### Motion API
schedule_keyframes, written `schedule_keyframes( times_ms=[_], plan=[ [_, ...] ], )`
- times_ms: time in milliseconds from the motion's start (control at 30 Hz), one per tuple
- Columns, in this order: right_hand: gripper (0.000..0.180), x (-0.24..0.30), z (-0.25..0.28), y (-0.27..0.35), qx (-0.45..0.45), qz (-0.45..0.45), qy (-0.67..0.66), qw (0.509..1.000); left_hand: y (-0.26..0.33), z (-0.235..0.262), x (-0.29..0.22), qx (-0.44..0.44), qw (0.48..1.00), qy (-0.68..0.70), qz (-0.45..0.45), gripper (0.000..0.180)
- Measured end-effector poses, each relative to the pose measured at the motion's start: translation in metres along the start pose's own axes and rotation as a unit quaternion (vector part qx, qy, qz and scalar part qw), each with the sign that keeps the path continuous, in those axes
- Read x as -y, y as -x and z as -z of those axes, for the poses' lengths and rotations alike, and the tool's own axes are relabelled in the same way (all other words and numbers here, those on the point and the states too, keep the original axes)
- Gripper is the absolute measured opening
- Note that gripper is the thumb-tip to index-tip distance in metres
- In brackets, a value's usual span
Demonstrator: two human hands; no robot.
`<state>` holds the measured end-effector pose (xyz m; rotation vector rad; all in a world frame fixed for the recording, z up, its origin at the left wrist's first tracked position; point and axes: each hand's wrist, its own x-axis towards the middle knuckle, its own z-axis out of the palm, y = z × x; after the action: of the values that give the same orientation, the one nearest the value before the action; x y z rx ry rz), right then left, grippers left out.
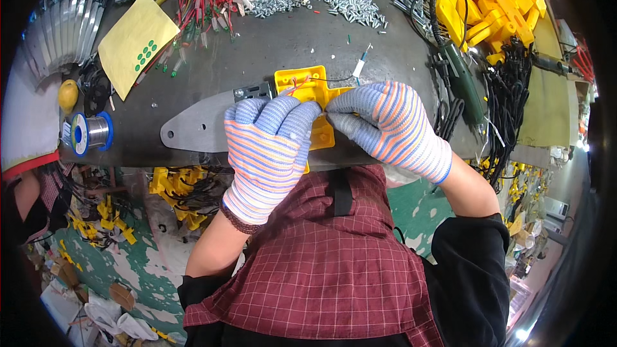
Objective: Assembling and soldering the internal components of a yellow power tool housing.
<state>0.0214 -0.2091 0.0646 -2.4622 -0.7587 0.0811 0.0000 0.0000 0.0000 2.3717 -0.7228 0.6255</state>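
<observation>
A person in a maroon checked cloth apron (321,263) sits or stands at a dark grey worktop (276,45), seen from above. A brown beaded bracelet (241,220) circles the left wrist. Both hands wear knitted gloves striped in blue, orange and white.

The 2 hands meet over a bright yellow plastic housing (313,92), which lies at the near edge of the worktop, between them. The left hand (267,144) curls over its left side, fingers close together and tips touching it; I cannot tell what those tips grip. The right hand (395,125) comes in from the right, thumb and forefinger narrowed to a small gap at the housing's middle; whether anything sits between them I cannot tell.

To the left, partly under the left hand, lies a flat grey tapering plate (199,128) with round holes. A dark perforated metal bracket (252,92) rests between plate and housing. Thin red wires (299,85) show inside the housing, and a dark wire ending in a white sleeve (358,69) reaches beyond it.

Farther left stands a blue-rimmed spool of silvery wire (93,133), with a pale yellow sheet bearing green dots (132,48) beyond. To the right lies a green-handled tool (464,80), beside black cables (508,90). Along the far side are 2 heaps of silver screws (357,6) and a mound of yellow plastic parts (482,0).
</observation>
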Motion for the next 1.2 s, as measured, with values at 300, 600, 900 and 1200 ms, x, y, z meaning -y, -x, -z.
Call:
schedule_keyframes(
  times_ms=[300, 600, 900, 1200],
  plan=[
    [0.017, 0.006, 0.006, -0.003, -0.003, -0.015, -0.017, 1.000, -0.001, 0.000, -0.005, -0.015, 1.000, 0.003, 0.009, 0.028],
    [0.020, -0.004, 0.003, 0.006, -0.026, 0.039, 0.048, 0.998, -0.006, 0.002, -0.008, -0.001, 0.999, 0.032, 0.018, 0.023],
    [0.026, -0.014, 0.012, 0.098, -0.110, -0.071, 0.051, 0.990, 0.007, -0.006, -0.008, -0.024, 0.998, 0.006, 0.056, 0.020],
    [0.027, -0.037, 0.002, 0.104, -0.153, -0.106, 0.165, 0.969, -0.002, 0.000, -0.012, -0.026, 0.998, 0.020, 0.046, 0.012]
  ],
)
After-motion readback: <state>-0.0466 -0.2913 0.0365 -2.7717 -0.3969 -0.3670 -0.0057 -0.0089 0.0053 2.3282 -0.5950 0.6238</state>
